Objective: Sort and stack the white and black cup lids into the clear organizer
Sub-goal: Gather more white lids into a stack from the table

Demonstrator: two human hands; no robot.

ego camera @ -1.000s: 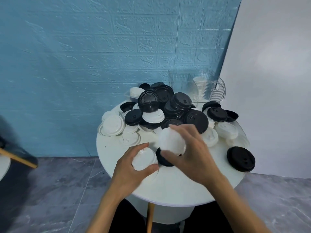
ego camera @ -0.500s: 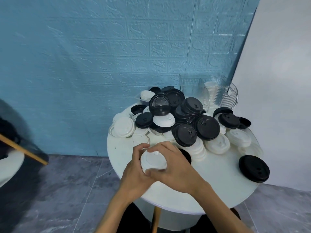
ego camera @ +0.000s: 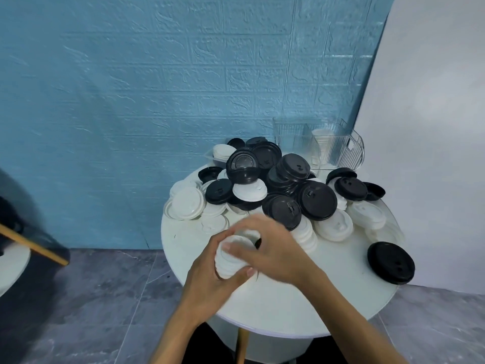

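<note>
Both hands meet over the near part of the round white table (ego camera: 288, 306). My left hand (ego camera: 207, 277) grips a short stack of white lids (ego camera: 231, 258) from below and the left. My right hand (ego camera: 270, 248) curls over the top of that same stack. A heap of black lids (ego camera: 315, 198) and white lids (ego camera: 187, 203) covers the far half of the table. The clear organizer (ego camera: 328, 145) stands at the back right with a stack of white lids (ego camera: 322, 143) inside it. A black lid peeks out from behind my right fingers.
One black lid (ego camera: 391, 261) lies alone near the table's right edge. A small clear tray (ego camera: 219, 156) with white lids sits at the back left of the heap. A blue brick wall is behind, a white wall to the right, and a wooden-edged object (ego camera: 31, 245) at left.
My right hand brought its white lid onto the one in my left hand, and both hands now close round the joined stack. The view shifted so the table sits further right.
</note>
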